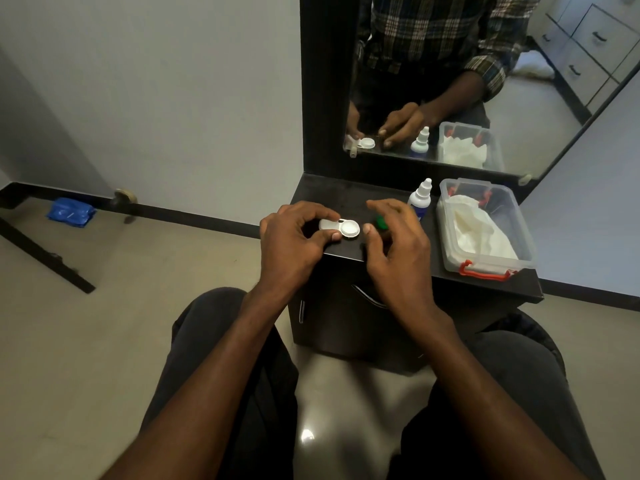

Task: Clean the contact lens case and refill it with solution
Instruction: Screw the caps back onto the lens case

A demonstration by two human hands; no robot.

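Note:
A white contact lens case (341, 227) is pinched at its left end by my left hand (294, 239), just above the front left part of the dark vanity top (325, 190). Its right well faces up and looks uncapped. My right hand (394, 237) hovers right beside the case with fingers apart, its thumb near the open well. A green cap (381, 222) lies on the top, partly hidden under my right fingers. The solution bottle (420, 199), white with a blue label and its nozzle cap on, stands upright behind my right hand.
A clear plastic box (519, 233) with orange latches holds white tissue at the right of the vanity top. A mirror (450, 81) rises behind it. A blue packet (71, 212) lies on the floor at left. My knees are below the cabinet.

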